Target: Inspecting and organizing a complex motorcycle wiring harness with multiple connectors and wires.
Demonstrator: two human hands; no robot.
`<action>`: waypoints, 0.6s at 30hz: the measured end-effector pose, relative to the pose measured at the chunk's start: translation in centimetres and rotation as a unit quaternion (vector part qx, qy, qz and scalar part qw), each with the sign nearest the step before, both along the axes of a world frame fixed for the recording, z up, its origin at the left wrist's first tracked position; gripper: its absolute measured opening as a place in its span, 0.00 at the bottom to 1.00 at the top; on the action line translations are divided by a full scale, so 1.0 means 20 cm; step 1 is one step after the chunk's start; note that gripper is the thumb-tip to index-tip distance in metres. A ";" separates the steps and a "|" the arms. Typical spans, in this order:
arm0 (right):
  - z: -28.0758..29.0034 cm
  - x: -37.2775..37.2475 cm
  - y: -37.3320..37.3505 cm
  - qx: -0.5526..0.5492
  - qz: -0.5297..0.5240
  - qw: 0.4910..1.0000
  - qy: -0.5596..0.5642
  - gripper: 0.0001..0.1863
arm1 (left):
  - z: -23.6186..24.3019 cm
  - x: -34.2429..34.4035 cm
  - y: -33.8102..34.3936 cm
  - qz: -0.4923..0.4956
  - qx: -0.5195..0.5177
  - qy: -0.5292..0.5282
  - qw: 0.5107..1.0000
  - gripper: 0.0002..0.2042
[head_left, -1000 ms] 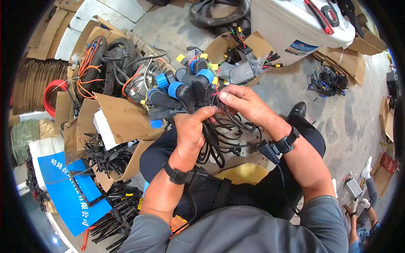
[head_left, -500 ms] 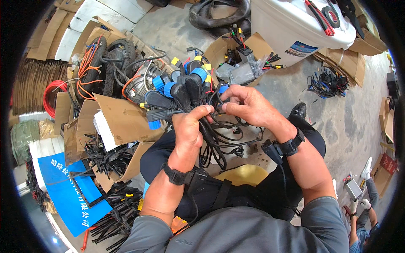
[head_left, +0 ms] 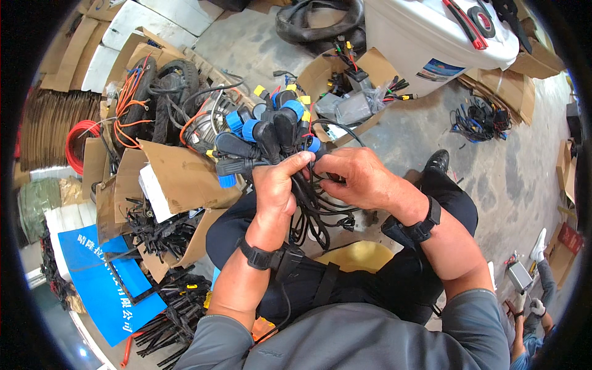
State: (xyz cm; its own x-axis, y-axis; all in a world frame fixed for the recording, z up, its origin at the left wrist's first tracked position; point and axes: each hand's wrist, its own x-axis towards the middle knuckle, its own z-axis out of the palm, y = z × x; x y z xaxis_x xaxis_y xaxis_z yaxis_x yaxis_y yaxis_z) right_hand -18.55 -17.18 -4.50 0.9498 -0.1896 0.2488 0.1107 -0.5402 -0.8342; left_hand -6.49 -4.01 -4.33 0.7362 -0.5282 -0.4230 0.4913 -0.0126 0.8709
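A bundle of black cables with chunky plugs (head_left: 269,139), many with blue collars and some with yellow ends, is gripped in my left hand (head_left: 275,185). My left thumb lies across the cables just below the plug heads. Loops of black cable (head_left: 311,222) hang beneath that hand over my lap. Close beside it on the right, my right hand (head_left: 361,176) has its fingers curled in a pinch on a black cable below a blue-collared plug (head_left: 313,144). Its fingertips are partly hidden by the hand itself. One cable (head_left: 342,127) arcs up behind the right hand.
Left of me stand cardboard boxes (head_left: 185,179) with black cable parts, tyres (head_left: 176,80) and a blue sign (head_left: 108,287). Ahead are an open box of electronics (head_left: 361,102) and a white tub (head_left: 431,40). A cable heap (head_left: 481,120) lies right; a co-worker's gloved hand (head_left: 536,306) shows lower right.
My right hand has moved left and slightly down, against the bundle, and its fingers have drawn together. The blue-collared plug has shifted toward my left hand, which stays nearly still.
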 end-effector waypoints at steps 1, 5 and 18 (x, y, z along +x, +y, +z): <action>0.00 0.00 0.00 -0.001 0.002 1.000 0.009 0.10 | 0.00 0.00 0.00 0.000 0.000 0.000 1.000 0.05; -0.04 0.01 0.00 0.100 -0.026 0.994 -0.046 0.09 | 0.00 0.00 0.00 0.008 -0.013 0.010 1.000 0.04; 0.02 -0.04 -0.17 0.377 0.013 0.921 0.094 0.16 | 0.02 0.10 0.03 0.100 -0.035 -0.004 0.994 0.05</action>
State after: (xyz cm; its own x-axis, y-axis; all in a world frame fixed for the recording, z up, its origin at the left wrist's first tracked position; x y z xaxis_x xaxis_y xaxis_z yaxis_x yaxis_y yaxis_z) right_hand -19.31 -20.52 -4.13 0.9693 -0.2178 -0.1140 -0.0697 0.2012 -0.9771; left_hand -4.55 -3.46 -3.97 0.8330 -0.3985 -0.3839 0.4707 0.1456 0.8702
